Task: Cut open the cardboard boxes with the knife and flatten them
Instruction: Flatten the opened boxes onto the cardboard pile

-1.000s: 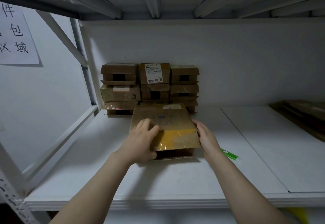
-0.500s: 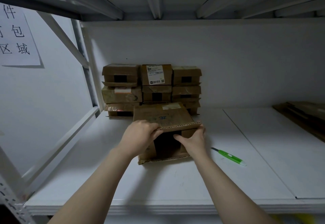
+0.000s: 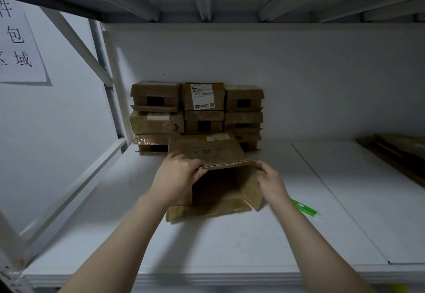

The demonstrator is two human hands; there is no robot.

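An opened brown cardboard box lies on the white shelf, its open end facing me and its flaps spread. My left hand grips the left corner of the top flap edge. My right hand holds the right side flap near its top corner. A green knife lies on the shelf just right of my right forearm, touched by neither hand. Behind the open box stands a stack of several closed cardboard boxes against the back wall.
Flattened cardboard lies at the far right of the shelf. A diagonal white brace and upright post bound the left side. The upper shelf's ribs hang overhead. A paper sign hangs on the left wall.
The taped front end of the box has come open: the top flap lifted, the side flaps spread apart. My right hand moved from the box's right edge to the right flap.
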